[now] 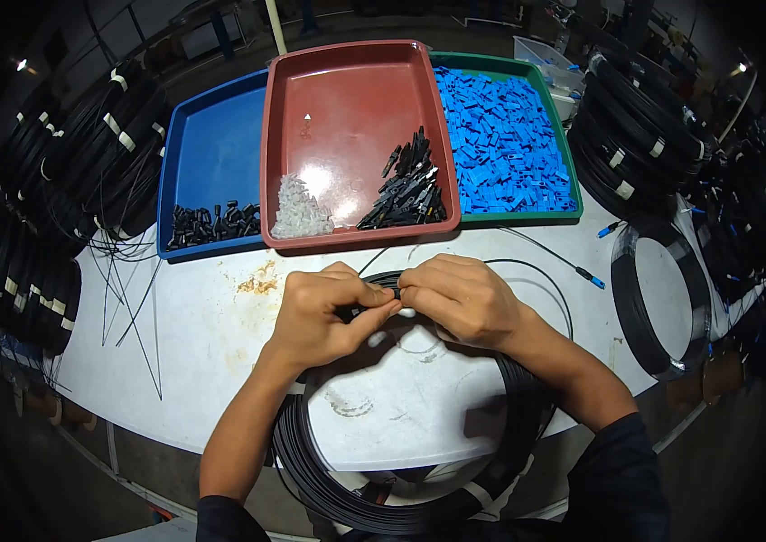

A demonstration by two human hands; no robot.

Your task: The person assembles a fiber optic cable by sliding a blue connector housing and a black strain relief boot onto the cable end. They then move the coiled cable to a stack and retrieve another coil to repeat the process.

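Observation:
Both hands meet above the far side of a large coil of black cable (311,479), which overhangs the table's front edge. My left hand (329,312) is closed, thumb and forefinger pinched at a small dark piece that the fingers mostly hide. My right hand (460,303) is closed around the same spot, its fingertips touching those of my left hand. Black strands of the coil pass just behind the fingers. A loose cable end with a blue-tipped black connector (593,278) lies on the table to the right of my right hand.
Behind the hands stand a blue tray (211,163) with black parts, a red tray (356,99) with clear and black parts, and a green tray (573,194) of blue connectors. Cable coils (112,135) are stacked left; more coils (640,135) and a wrapped coil (627,307) are right.

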